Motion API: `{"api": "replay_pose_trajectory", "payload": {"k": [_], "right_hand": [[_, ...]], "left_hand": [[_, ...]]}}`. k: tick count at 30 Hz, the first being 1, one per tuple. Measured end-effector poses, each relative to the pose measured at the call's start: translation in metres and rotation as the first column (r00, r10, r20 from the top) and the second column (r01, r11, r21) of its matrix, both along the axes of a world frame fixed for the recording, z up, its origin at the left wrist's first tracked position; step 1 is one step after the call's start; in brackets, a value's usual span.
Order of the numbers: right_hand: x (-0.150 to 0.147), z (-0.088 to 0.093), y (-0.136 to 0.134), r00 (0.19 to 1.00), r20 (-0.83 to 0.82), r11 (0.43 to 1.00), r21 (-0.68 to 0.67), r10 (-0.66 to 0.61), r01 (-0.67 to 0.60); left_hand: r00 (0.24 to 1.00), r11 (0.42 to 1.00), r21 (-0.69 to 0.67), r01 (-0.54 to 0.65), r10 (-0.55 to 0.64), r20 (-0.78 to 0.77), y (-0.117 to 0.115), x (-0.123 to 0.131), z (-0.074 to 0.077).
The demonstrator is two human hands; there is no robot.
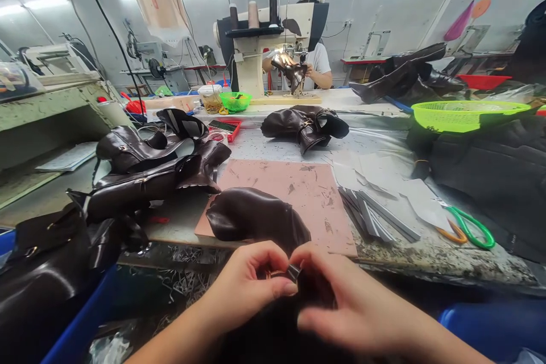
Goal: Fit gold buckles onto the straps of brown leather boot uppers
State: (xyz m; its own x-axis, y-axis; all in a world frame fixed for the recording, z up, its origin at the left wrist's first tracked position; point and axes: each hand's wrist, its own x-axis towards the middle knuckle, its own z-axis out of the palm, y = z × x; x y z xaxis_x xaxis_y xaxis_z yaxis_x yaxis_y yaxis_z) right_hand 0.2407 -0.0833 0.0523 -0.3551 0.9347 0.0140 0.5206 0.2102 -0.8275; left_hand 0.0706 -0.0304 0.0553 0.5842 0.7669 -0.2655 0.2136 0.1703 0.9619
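Observation:
A dark brown, glossy leather boot upper (260, 213) lies over the front edge of a pink board (281, 179), its lower part running down behind my hands. At this lower end my left hand (251, 278) pinches a short dark strap (293, 272) between thumb and forefinger, near a thin gold-coloured metal piece. My right hand (341, 296) meets the strap from the other side, its fingers curled against the end and its thumb held apart, slightly blurred. Both hands are close together, and what lies under the right palm is hidden.
Several more boot uppers (140, 182) pile up at left, one upper (305, 125) lies behind the board. Grey strips (375, 216) and green-orange scissors (471, 227) lie at right. A co-worker's hand (313, 75) is at the sewing machine (251, 57). Blue bins stand below.

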Motion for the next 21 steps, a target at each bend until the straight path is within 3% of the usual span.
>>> {"api": "replay_pose_trajectory", "payload": {"k": [2, 4, 7, 9, 10, 13, 17, 19, 21], "right_hand": [[-0.004, -0.012, -0.007, 1.0, 0.022, 0.989, 0.147, 0.003, -0.007], [-0.005, -0.027, -0.013, 0.999, 0.032, 0.933, 0.358, -0.029, 0.016], [0.0, -0.045, -0.018, 0.993, 0.039, 0.744, 0.666, -0.115, 0.06], [0.006, -0.051, -0.021, 0.984, 0.036, 0.626, 0.776, -0.177, 0.084], [0.007, -0.052, -0.023, 0.981, 0.028, 0.597, 0.797, -0.191, 0.093], [0.006, -0.052, -0.029, 0.986, 0.0, 0.591, 0.801, -0.167, 0.1], [-0.004, -0.052, -0.036, 0.997, -0.017, 0.665, 0.744, -0.08, 0.066], [-0.004, -0.055, -0.039, 0.997, -0.05, 0.68, 0.73, -0.051, 0.071], [-0.001, -0.057, -0.041, 0.991, -0.103, 0.677, 0.724, -0.079, 0.129]], "left_hand": [[0.999, 0.997, -0.071, 0.008, -0.012, -0.052, -0.002, -0.001, 0.001], [0.995, 0.995, -0.098, 0.022, -0.031, -0.094, -0.003, -0.002, 0.002], [0.988, 0.998, -0.066, 0.023, -0.033, -0.151, -0.005, -0.005, 0.001], [0.979, 0.999, -0.042, 0.025, -0.034, -0.201, -0.006, -0.009, 0.0], [0.973, 0.999, -0.021, 0.034, -0.038, -0.226, -0.007, -0.01, -0.001], [0.943, 0.989, 0.069, 0.132, -0.104, -0.316, -0.011, -0.013, -0.002], [0.876, 0.906, 0.233, 0.354, -0.234, -0.423, -0.017, -0.006, 0.003], [0.875, 0.886, 0.261, 0.384, -0.259, -0.409, -0.019, -0.002, 0.004], [0.901, 0.916, 0.23, 0.328, -0.23, -0.368, -0.02, 0.0, 0.002]]}}
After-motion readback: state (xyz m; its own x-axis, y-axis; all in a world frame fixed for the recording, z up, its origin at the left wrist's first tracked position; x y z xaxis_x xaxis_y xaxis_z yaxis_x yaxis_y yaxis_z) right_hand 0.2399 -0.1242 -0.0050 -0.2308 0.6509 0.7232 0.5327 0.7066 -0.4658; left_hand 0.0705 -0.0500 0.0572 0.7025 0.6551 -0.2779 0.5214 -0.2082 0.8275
